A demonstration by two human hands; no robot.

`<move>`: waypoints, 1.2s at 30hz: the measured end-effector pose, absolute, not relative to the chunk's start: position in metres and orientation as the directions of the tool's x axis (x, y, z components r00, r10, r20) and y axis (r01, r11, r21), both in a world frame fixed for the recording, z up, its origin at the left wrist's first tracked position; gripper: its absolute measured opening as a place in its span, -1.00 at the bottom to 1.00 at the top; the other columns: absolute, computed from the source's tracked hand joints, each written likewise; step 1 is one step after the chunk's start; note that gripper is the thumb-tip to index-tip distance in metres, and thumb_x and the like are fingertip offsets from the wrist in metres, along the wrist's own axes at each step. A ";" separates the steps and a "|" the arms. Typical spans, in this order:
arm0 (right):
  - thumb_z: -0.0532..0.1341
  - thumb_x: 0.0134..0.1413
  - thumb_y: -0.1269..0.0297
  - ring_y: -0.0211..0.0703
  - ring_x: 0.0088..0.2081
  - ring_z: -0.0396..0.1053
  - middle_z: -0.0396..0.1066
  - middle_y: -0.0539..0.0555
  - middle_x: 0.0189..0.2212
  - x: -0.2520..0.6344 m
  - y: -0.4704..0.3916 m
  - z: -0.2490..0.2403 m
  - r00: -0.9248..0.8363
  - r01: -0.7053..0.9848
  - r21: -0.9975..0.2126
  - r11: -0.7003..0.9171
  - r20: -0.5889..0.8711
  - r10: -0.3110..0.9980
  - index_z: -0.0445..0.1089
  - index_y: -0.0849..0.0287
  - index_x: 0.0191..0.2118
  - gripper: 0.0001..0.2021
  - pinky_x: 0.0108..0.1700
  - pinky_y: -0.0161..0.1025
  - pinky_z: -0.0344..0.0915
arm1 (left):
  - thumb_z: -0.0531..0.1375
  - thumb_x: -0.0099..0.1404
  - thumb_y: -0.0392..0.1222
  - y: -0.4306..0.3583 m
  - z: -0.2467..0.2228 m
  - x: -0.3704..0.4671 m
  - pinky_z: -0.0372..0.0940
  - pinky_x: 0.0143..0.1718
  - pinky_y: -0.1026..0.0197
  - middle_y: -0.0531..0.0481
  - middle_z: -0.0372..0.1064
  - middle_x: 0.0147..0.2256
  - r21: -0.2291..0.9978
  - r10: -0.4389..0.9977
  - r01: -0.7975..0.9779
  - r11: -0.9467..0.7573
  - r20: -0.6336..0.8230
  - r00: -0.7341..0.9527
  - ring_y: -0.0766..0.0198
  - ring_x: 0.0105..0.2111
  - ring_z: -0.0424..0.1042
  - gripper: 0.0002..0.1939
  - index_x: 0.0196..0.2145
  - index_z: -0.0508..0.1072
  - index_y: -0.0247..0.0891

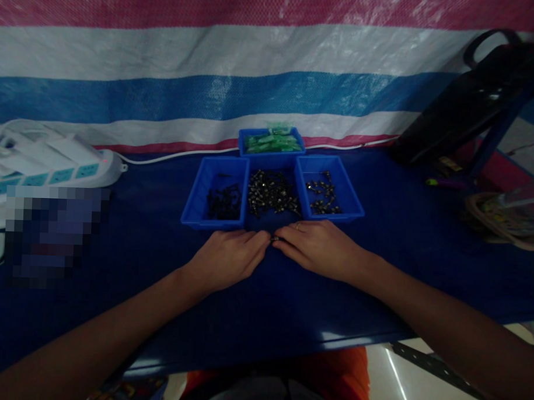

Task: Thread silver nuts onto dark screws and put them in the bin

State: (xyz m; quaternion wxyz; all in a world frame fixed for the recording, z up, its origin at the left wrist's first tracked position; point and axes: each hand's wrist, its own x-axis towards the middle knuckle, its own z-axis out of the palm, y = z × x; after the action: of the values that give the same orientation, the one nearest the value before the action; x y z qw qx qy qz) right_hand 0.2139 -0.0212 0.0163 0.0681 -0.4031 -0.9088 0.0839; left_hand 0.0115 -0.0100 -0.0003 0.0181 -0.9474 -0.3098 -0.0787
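Observation:
My left hand and my right hand meet at the middle of the table, their fingers closed in a pinch. Between the fingertips shows a small dark metal part, mostly covered by the fingers. Just beyond the hands lies a pile of small metal parts. To the left of it, a blue bin contains small black pieces. The blue bin on the right has scattered shiny metal pieces in it.
Behind the pile, a smaller blue bin holds green packets. A white power strip with plugged-in adapters is on the left. A black bottle leans at the far right, near a basket. Striped sheeting hangs behind the table.

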 end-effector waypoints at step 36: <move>0.02 0.18 0.26 -0.24 -0.38 0.35 0.39 0.02 -0.42 0.215 -0.021 0.011 -0.684 0.709 -0.225 0.668 0.013 0.730 0.25 0.20 -0.33 -0.85 -0.39 -0.31 0.10 | -0.09 0.35 -0.16 -0.012 -0.006 0.016 0.21 -0.48 0.30 0.06 0.26 -0.42 0.056 0.598 0.596 -0.801 0.120 0.793 0.33 -0.43 0.34 -0.76 -0.27 0.33 -0.24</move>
State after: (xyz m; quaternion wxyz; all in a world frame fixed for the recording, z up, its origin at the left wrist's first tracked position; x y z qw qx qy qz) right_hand 0.2148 -0.0207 0.0107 0.0509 -0.3945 -0.9119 0.1013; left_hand 0.0159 -0.0120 -0.0061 -0.0078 -0.9467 -0.3152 -0.0659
